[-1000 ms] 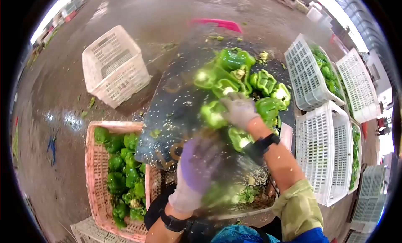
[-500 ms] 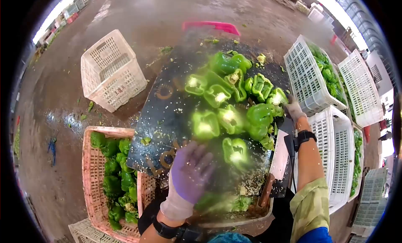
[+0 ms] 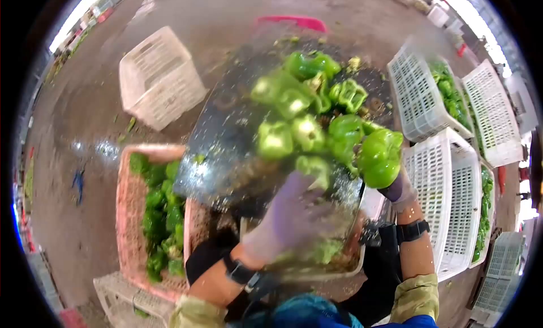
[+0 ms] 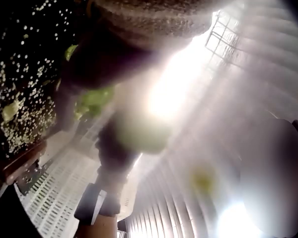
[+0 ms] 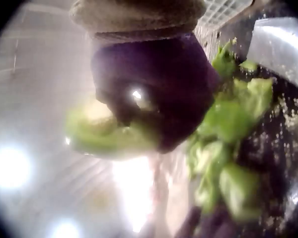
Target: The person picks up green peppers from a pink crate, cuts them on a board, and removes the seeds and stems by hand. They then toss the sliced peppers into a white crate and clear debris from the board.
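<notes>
My right hand (image 3: 400, 191), in a purple-and-white glove, grips a green bell pepper piece (image 3: 381, 158) above the board's right edge. In the right wrist view the same pepper piece (image 5: 114, 134) shows blurred beneath the dark gloved fingers. My gloved left hand (image 3: 285, 218) hovers over the near part of the board with fingers spread, holding nothing. Cut bell peppers (image 3: 275, 140) lie across the dark board (image 3: 218, 141), some with pale cores showing. A knife with a brown handle (image 4: 27, 161) and broad blade (image 5: 283, 47) lies at the board's right side.
A pink crate (image 3: 125, 215) of whole green peppers stands at the left. A white crate (image 3: 164, 96) sits on the wet floor beyond it. White crates (image 3: 438, 198), some holding peppers, line the right. White seeds and green scraps litter the board.
My right hand has gone from the middle peppers to the right edge, picked up a pepper piece there and brought it nearer. My left hand has shifted right.
</notes>
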The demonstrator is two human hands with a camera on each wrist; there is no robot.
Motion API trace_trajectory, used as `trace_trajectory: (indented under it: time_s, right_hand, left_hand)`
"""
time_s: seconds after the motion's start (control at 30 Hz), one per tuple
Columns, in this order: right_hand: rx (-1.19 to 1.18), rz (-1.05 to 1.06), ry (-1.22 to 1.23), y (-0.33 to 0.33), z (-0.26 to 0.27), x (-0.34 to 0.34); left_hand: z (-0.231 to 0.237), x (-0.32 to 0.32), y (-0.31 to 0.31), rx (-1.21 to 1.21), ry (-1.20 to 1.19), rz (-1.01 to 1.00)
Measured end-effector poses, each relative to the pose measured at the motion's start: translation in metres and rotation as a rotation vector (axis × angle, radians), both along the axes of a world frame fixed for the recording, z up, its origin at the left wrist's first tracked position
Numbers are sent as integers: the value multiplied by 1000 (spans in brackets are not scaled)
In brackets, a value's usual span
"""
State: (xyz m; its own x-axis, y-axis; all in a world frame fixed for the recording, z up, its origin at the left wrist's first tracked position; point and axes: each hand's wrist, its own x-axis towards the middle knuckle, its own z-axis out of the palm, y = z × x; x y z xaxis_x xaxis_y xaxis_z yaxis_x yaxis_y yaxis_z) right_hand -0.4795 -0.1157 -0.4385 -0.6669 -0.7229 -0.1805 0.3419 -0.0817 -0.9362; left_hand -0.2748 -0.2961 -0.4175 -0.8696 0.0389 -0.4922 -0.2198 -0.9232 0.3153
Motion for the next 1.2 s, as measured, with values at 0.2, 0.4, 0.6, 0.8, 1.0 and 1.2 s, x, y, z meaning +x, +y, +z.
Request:
trace_trajectory:
  time_s: [0.2, 0.4, 0.6, 0.8, 1.0, 1.2]
  right_hand:
    - [367, 70, 815, -36, 34, 113]
    - [316, 241, 15, -12, 83, 153]
    - [237, 212, -25, -23, 91, 181]
    - [234, 243, 0, -28, 76, 196]
    - [222, -74, 317, -20, 26, 187]
    - [371, 52, -64, 2, 49, 187]
  left_hand:
    - [-25, 12, 14, 158, 137, 103]
    - [28, 40, 11, 98, 221, 96]
    - [-2, 35, 9, 411, 838, -221]
    - [19, 62, 13, -23, 474, 13]
    - [12, 59, 19, -53, 375, 104]
    - [-7, 48, 2, 67, 354, 253]
